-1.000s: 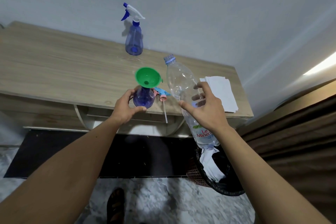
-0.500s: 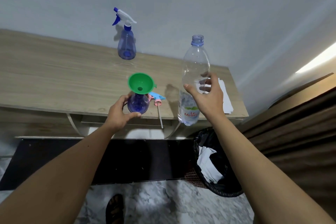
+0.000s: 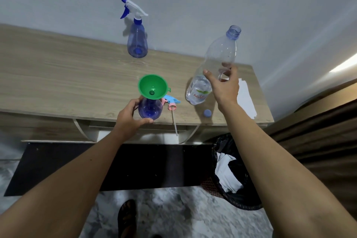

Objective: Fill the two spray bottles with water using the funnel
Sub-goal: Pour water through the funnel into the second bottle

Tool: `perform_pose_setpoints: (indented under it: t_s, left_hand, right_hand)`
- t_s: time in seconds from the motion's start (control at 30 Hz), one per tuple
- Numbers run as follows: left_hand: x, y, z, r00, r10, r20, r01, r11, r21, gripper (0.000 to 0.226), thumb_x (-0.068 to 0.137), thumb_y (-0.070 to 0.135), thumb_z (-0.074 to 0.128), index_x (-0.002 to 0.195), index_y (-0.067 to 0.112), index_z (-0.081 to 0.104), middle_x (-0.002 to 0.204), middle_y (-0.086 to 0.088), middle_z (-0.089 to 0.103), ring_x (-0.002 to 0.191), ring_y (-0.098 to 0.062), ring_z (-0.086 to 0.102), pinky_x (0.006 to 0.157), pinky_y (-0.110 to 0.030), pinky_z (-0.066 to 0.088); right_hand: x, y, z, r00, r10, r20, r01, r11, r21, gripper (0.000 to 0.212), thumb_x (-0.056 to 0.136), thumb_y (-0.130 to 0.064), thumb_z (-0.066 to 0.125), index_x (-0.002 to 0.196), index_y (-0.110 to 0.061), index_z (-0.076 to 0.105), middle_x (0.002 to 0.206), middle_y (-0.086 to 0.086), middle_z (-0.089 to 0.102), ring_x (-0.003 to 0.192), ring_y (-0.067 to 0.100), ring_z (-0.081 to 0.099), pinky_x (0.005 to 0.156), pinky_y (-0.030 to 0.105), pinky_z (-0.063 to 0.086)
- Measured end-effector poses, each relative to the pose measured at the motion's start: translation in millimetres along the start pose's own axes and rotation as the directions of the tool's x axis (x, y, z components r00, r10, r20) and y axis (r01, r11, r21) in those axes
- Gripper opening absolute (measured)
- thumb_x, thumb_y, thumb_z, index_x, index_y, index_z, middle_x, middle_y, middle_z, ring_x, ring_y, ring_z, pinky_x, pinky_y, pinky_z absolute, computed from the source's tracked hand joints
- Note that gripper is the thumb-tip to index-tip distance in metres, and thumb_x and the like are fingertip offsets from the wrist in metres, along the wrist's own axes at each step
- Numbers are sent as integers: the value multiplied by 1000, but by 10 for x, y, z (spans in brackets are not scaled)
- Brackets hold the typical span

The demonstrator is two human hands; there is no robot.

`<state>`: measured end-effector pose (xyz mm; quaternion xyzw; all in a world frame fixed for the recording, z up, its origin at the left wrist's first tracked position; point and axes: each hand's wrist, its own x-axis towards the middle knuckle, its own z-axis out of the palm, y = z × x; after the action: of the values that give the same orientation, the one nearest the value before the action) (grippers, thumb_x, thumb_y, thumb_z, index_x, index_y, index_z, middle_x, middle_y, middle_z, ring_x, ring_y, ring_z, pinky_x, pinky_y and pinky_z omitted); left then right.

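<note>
A blue spray bottle [image 3: 150,109] without its head stands near the table's front edge, with a green funnel [image 3: 152,87] in its neck. My left hand [image 3: 129,120] grips this bottle's base. Its pink and blue spray head [image 3: 171,103] lies just right of it, tube hanging over the edge. My right hand [image 3: 224,86] holds a clear water bottle [image 3: 218,60], uncapped and nearly upright, leaning right, its base on or just above the table. Its blue cap [image 3: 207,113] lies near the front edge. A second blue spray bottle [image 3: 137,43] with its white head stands at the back by the wall.
The wooden table [image 3: 67,79] stands against a grey wall. White paper sheets [image 3: 246,98] lie at its right end. A bin with a black liner [image 3: 231,172] sits on the floor below right. My sandalled foot [image 3: 127,218] is on the mottled floor.
My right hand has brought the water bottle from a tilted position beside the funnel up to nearly upright and over to the right. My left hand has stayed on the spray bottle.
</note>
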<state>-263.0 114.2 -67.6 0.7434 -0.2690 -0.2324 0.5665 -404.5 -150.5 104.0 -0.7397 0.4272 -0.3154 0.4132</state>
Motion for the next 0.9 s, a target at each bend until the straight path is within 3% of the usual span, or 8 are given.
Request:
perform_pose_setpoints:
  t_s: [0.3, 0.4, 0.5, 0.7, 0.8, 0.9]
  left_hand:
    - [7, 11, 1, 1000, -17, -21, 18, 1000, 9, 98, 51, 52, 96, 137, 26, 57, 133, 7, 69, 127, -15, 63, 112, -47, 51]
    - [17, 0, 10, 999, -33, -28, 34, 999, 37, 95, 56, 35, 102, 139, 24, 57, 133, 7, 69, 127, -15, 63, 112, -47, 51]
    - [25, -31, 7, 999, -32, -31, 34, 998, 47, 94, 60, 26, 103, 141, 22, 56, 135, 6, 68, 128, -15, 62, 113, -48, 50]
    - [10, -16, 10, 1000, 3, -31, -2, 999, 46, 92, 62, 26, 102, 141, 22, 55, 137, 5, 67, 130, -15, 62, 115, -47, 49]
    - [2, -3, 4, 1000, 5, -22, -4, 1000, 28, 94, 61, 31, 101, 142, 22, 55, 137, 4, 67, 130, -15, 61, 115, -47, 49]
    - [-11, 15, -2, 1000, 0, -15, 0, 1000, 5, 102, 54, 49, 97, 143, 23, 55, 137, 5, 67, 130, -14, 62, 114, -46, 49]
  right_hand:
    - [34, 67, 49, 1000, -1, 24, 2, 1000, -4, 65, 78, -50, 87, 131, -34, 54, 125, -11, 64, 110, 17, 66, 92, 30, 54]
    - [45, 84, 49, 999, -4, 38, 4, 1000, -10, 65, 78, -51, 87, 131, -31, 54, 123, -13, 64, 111, 17, 65, 90, 29, 53]
    - [76, 89, 18, 998, -5, 64, 7, 999, -31, 70, 78, -56, 86, 134, -29, 53, 126, -12, 62, 112, 19, 64, 94, 35, 54]
    - [-44, 82, -31, 999, 29, -13, -29, 1000, -7, 93, 77, -54, 88, 149, -18, 41, 142, -1, 51, 114, 17, 59, 94, 29, 50]
    - [-231, 103, 16, 993, 43, -110, -37, 998, 52, 86, 81, -49, 87, 143, -13, 40, 137, 9, 47, 113, 22, 59, 96, 31, 51]
    - [-473, 143, 118, 996, -36, -86, 42, 997, 64, 69, 84, -44, 86, 133, -16, 47, 130, 10, 52, 105, 19, 58, 92, 31, 53]
